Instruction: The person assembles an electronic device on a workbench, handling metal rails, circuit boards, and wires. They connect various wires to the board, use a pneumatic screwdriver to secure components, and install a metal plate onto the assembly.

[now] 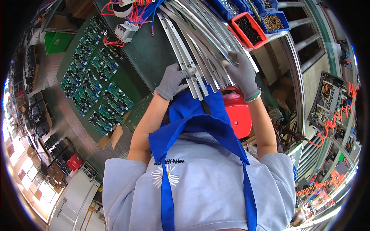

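Observation:
Long silvery metal strips (210,57) with small holes lie bundled on the dark green tabletop, their near ends reaching out over its edge toward my apron. My left hand (170,82), in a grey glove, is closed with thumb and fingertips on the perforated strips at the left of the bundle. On the right side, my right hand (244,75), gloved as well, has its fingers bent round the outer strips, with the fingertips on the metal. Which single strip each hand grips is hard to make out.
Red and blue wires (133,11) and a white contactor-like block (126,31) lie left of the strips. A red bin (266,37) of black screws stands beside blue bins (286,24). Green circuit boards (83,90) cover the left surface. A red stool (238,119) is below.

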`<state>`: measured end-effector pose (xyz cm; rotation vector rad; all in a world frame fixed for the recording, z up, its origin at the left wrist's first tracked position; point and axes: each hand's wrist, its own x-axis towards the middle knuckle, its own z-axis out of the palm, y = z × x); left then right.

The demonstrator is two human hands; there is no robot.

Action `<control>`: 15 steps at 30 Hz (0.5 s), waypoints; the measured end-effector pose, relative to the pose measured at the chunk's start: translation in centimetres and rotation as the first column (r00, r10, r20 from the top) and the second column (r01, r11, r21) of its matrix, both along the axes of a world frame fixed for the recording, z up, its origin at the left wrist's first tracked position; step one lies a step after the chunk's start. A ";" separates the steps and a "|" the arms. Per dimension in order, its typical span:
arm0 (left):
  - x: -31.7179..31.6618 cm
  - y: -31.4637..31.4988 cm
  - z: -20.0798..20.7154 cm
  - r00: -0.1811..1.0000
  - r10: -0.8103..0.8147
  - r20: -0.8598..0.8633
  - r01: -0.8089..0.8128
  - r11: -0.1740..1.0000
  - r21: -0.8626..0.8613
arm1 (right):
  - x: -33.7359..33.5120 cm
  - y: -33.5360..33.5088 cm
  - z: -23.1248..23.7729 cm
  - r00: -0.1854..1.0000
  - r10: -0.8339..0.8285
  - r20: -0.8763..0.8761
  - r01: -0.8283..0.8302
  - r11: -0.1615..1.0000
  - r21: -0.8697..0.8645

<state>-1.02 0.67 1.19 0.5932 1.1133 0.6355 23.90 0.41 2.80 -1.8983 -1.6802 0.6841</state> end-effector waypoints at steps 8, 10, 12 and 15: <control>-1.2 1.2 0.3 0.948 -0.249 -0.199 0.251 0.968 -0.015 | 1.2 -1.5 1.5 0.992 -0.110 -0.067 0.115 0.990 0.081; -2.3 1.6 -1.7 0.713 -0.321 -0.623 0.516 0.842 0.156 | 3.4 -1.3 0.6 0.986 -0.145 0.077 0.126 0.969 0.212; -3.3 0.8 -2.9 0.594 -0.220 -0.774 0.644 0.706 0.293 | 5.6 -1.1 0.0 0.970 -0.230 0.081 0.216 0.965 0.151; -3.3 -1.9 -0.9 0.769 -0.547 -0.330 0.536 0.834 -0.133 | 8.3 -1.1 -2.1 0.915 -0.395 0.084 0.395 0.918 0.017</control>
